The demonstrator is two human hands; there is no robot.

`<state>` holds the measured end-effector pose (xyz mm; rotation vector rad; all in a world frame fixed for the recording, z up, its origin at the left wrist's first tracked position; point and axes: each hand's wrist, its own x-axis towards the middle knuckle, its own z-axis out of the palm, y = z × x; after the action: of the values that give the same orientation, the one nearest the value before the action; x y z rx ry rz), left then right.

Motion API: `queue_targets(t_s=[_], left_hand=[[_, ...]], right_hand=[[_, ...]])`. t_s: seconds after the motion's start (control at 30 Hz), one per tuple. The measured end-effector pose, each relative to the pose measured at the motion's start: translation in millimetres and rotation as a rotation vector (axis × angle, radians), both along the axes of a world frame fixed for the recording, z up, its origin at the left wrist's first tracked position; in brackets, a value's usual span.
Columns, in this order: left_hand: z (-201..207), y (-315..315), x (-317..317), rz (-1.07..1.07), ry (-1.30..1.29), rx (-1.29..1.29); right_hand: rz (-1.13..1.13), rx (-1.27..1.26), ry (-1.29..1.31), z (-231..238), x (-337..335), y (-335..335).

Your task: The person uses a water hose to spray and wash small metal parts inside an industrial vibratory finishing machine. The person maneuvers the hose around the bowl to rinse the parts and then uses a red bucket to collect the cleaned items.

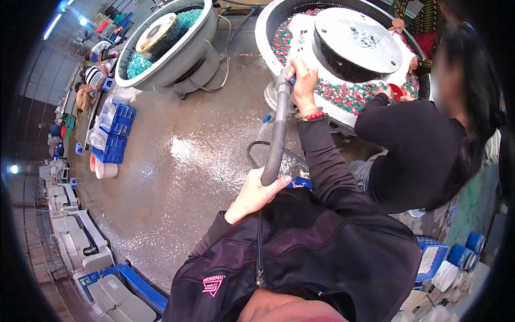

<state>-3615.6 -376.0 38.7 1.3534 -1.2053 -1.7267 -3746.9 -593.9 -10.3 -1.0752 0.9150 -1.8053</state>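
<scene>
A thick grey hose runs upward in front of me, curving from my chest to the rim of a round tub. My left hand is wrapped round its lower end. Higher up, beside the rim, my right hand closes on the upper end, where a bit of blue shows by the fingers. The hose's outlet is hidden there. Inside the tub, red, green and white pellets lie partly under white foam, around a dark drum with a pale round lid.
Close on my right, a person in black leans over the tub with a red scoop; another person's hands reach in from the far side. A second tub holds teal pellets. Blue crates stand left on the wet floor.
</scene>
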Motion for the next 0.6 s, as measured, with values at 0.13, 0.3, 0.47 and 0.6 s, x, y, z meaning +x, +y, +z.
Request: queue_targets(t_s=[0.13,0.3,0.47,0.6], left_hand=[[4.4,-1.3,0.0,-0.035,-0.025,0.007],[2.6,-5.4,-6.8,0.010,-0.061,0.059],[-2.1,-4.8,-3.2,0.009,0.046,0.041],[-4.3,-8.4,-3.5,-0.010,0.090,0.070]], right_hand=[[-0.028,0.022,0.014,-11.0,-1.9,1.2],[-0.028,0.073,-0.159,-19.0,-5.3,0.6],[0.003,0.006,0.096,4.1,-5.7,-4.8],[-0.125,-0.038,0.292,-29.7,-12.2,-6.5]])
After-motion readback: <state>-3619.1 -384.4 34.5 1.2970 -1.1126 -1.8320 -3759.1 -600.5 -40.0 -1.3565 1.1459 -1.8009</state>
